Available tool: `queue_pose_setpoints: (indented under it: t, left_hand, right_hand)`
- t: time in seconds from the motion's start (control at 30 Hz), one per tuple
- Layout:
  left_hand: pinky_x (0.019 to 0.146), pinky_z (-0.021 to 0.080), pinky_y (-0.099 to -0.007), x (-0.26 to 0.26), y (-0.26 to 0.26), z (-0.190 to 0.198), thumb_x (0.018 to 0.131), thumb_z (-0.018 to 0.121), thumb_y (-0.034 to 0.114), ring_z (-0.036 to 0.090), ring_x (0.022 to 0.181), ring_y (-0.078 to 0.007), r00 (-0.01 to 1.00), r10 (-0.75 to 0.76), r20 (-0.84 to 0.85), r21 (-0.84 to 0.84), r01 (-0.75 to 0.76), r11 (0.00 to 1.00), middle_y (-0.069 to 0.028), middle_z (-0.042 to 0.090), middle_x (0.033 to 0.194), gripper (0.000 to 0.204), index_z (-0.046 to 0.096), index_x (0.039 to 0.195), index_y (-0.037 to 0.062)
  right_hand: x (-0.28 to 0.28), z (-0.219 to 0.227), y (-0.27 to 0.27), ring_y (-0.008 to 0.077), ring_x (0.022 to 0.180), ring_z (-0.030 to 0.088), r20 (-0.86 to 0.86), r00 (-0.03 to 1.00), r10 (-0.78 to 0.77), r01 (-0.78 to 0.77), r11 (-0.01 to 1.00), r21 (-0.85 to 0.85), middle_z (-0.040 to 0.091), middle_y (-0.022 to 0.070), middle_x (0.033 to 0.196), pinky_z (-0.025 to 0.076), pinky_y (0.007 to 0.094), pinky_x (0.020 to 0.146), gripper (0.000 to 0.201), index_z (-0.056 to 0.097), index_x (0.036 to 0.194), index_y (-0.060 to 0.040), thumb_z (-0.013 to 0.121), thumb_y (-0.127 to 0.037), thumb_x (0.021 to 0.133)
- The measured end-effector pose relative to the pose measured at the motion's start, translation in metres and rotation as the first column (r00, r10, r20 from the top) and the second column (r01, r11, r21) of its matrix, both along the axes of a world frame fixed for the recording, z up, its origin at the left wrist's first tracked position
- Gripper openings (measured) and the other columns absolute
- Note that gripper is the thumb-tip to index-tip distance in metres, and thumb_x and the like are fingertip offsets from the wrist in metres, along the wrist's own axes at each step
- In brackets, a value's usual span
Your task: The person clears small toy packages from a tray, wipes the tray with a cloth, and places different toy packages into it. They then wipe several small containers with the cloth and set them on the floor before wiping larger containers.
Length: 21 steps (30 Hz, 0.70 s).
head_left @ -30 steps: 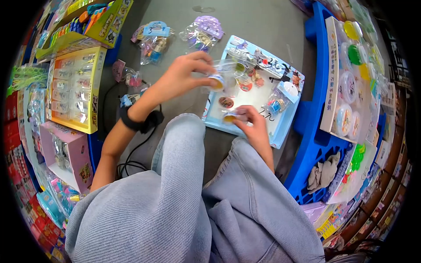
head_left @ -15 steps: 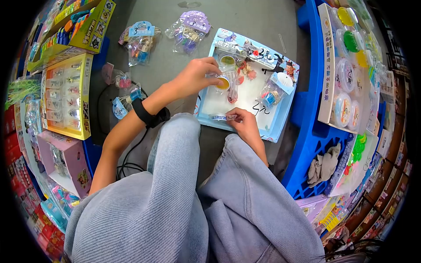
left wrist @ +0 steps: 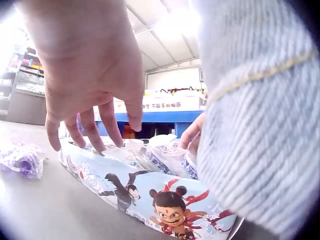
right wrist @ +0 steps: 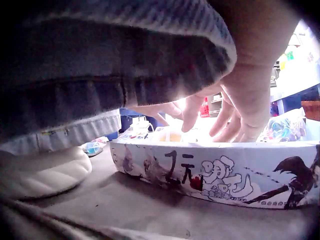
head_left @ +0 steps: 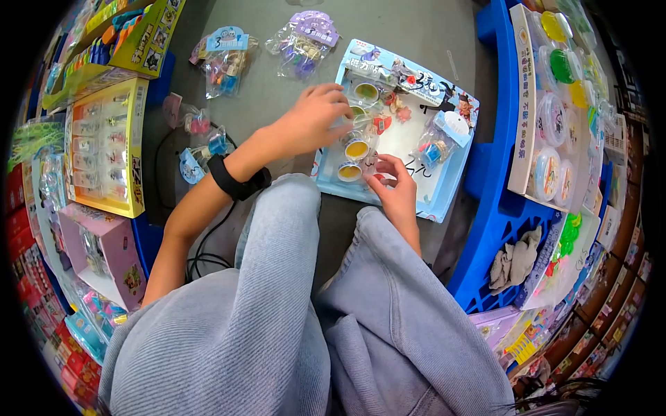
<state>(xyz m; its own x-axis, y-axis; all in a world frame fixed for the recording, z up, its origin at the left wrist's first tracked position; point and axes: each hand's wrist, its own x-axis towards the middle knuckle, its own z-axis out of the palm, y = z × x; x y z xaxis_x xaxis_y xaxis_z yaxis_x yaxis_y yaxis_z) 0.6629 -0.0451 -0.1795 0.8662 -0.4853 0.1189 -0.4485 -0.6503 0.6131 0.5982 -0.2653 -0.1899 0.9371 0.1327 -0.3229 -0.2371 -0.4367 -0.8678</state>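
To the right of the box point(head_left: 445, 184) stands the larger blue crate point(head_left: 485, 173). Your left hand point(head_left: 305, 125) reaches over the box's left side, fingers spread, and that grip looks released. Your right hand point(head_left: 400, 194) is at the box's near side, fingertips beside the nearest cup point(head_left: 349, 171); whether that grip pinches its clear film, you cannot tell from here. A tagged bag point(head_left: 436, 151) lies inside the box at its right. The yellow cups point(head_left: 356, 150) sit close together along the box's left side, some partly hidden by your left hand. Slick, crowded film is the likely trouble: a sideways nudge could knock the row askew or over the low wall, a withdrawing finger could snag a wrapper, and a shove inward could scatter the small red piece point(head_left: 382, 125) nearby.
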Motion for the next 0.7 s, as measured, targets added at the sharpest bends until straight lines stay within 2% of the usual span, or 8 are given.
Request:
queue_pose_setpoints:
  t: [0.07,0.2,0.3,0.37,0.47,0.5,0.57,0.7]
  left_hand:
    - [0.097,0.032,-0.0459,0.005,0.005,-0.005,0.074,0.067,0.017,0.037,0.119,-0.0322,0.998,0.033,0.060,0.074,-0.038,0.997,-0.0053,0.054,0.108,0.021,0.062,0.092,0.0090]
    - [0.097,0.031,-0.0455,0.008,-0.002,-0.007,0.074,0.067,0.016,0.035,0.121,-0.0304,0.996,0.068,0.058,0.134,-0.075,0.988,-0.0033,0.053,0.108,0.020,0.062,0.093,0.0116]
    - [0.098,0.027,-0.0478,0.013,-0.010,-0.012,0.072,0.067,0.014,0.033,0.122,-0.0290,0.992,0.114,0.057,0.138,-0.121,0.983,-0.0022,0.053,0.105,0.017,0.064,0.089,0.0123]
    - [0.100,0.021,-0.0523,0.017,-0.013,-0.017,0.069,0.068,0.013,0.031,0.123,-0.0279,0.992,0.040,0.121,0.151,-0.058,0.987,-0.0019,0.051,0.105,0.013,0.066,0.082,0.0129]
    - [0.100,0.016,-0.0564,0.019,-0.018,-0.016,0.068,0.068,0.012,0.030,0.124,-0.0283,0.990,0.076,0.120,0.151,-0.094,0.984,-0.0019,0.050,0.107,0.009,0.066,0.077,0.0129]
    - [0.100,0.016,-0.0564,0.021,-0.018,-0.017,0.068,0.068,0.012,0.030,0.124,-0.0283,0.990,0.074,0.121,0.151,-0.092,0.984,-0.0019,0.050,0.107,0.009,0.066,0.077,0.0129]
    - [0.100,0.015,-0.0572,0.023,-0.016,-0.019,0.069,0.067,0.013,0.028,0.125,-0.0287,0.984,0.089,0.153,0.205,-0.120,0.971,-0.0021,0.049,0.110,0.008,0.067,0.077,0.0128]
    - [0.101,0.016,-0.0554,0.016,-0.009,-0.016,0.071,0.066,0.010,0.029,0.125,-0.0287,0.980,0.116,0.162,0.159,-0.141,0.977,-0.0021,0.050,0.110,0.009,0.066,0.079,0.0128]
  right_hand:
    - [0.003,-0.007,0.003,0.0129,0.074,0.058,0.044,0.998,-0.045,0.041,0.994,0.102,0.059,0.0076,0.092,0.047,0.0230,0.063,0.050,0.050,0.115,-0.0022,0.071,-0.007,0.070]
    - [0.007,-0.010,0.009,0.0123,0.071,0.057,0.003,0.999,-0.042,0.041,0.989,0.139,0.058,0.0085,0.095,0.047,0.0220,0.062,0.052,0.048,0.118,-0.0012,0.070,-0.005,0.071]
    - [0.008,-0.006,0.008,0.0104,0.069,0.056,-0.062,0.995,-0.072,0.082,0.983,0.163,0.058,0.0084,0.092,0.046,0.0215,0.062,0.053,0.048,0.119,0.0001,0.070,-0.004,0.071]
    - [0.009,-0.012,0.004,0.0092,0.070,0.056,-0.131,0.991,-0.025,0.054,0.974,0.219,0.057,0.0085,0.090,0.046,0.0211,0.062,0.052,0.048,0.119,0.0032,0.070,-0.004,0.071]
    - [0.009,-0.021,-0.002,0.0085,0.068,0.054,-0.220,0.975,0.023,0.031,0.971,0.237,0.057,0.0075,0.087,0.045,0.0207,0.061,0.050,0.049,0.117,0.0057,0.069,-0.006,0.073]
    - [0.009,-0.021,-0.002,0.0085,0.068,0.054,-0.220,0.975,0.021,0.033,0.971,0.237,0.057,0.0075,0.087,0.045,0.0207,0.061,0.050,0.049,0.117,0.0057,0.069,-0.006,0.073]
    - [0.011,-0.021,0.001,0.0089,0.066,0.053,-0.110,0.990,0.088,-0.073,0.988,0.134,0.056,0.0062,0.085,0.045,0.0211,0.061,0.049,0.049,0.117,0.0067,0.068,-0.007,0.074]
    - [0.015,-0.017,0.004,0.0094,0.065,0.052,-0.045,0.986,0.161,-0.158,0.985,0.072,0.054,0.0057,0.086,0.044,0.0219,0.061,0.050,0.048,0.120,0.0048,0.066,-0.008,0.075]
